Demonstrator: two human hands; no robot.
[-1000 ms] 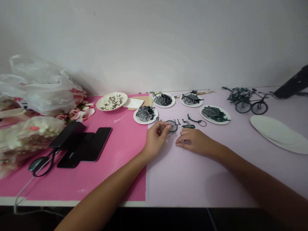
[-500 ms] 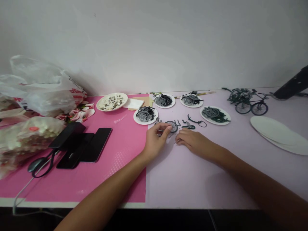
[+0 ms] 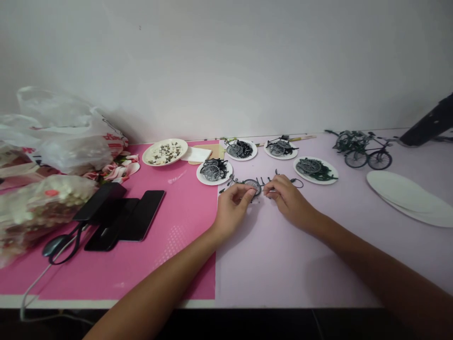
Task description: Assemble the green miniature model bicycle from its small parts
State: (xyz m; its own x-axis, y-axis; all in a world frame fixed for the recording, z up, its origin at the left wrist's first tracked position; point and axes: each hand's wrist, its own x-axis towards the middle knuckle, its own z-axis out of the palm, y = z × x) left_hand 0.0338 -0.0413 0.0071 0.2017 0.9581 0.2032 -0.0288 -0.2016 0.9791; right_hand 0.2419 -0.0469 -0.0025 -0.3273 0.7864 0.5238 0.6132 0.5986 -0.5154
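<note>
Thumb and fingers of my left hand [image 3: 233,206] are pinched together beside a small spoked wheel [image 3: 252,185]; what they hold is too small to name. A little to the right, my right hand [image 3: 287,197] is also closed in a pinch, on something too small to make out. Loose dark toy bicycle parts [image 3: 296,182] lie just behind the right hand, partly hidden by it. Behind the hands, white plates hold dark and grey parts: one plate [image 3: 200,178] at the left, another plate [image 3: 334,171] at the right.
Assembled toy bicycles [image 3: 368,153] stand at the back right, near stacked white plates [image 3: 410,193] and a black cylinder [image 3: 424,123]. On the pink left side are phones [image 3: 143,215], a black box [image 3: 101,200], plastic bags [image 3: 67,132] and a plate of small pieces [image 3: 148,159].
My right hand has moved slightly up and to the right, over the loose parts. My left hand stays beside the wheel, nearly still.
</note>
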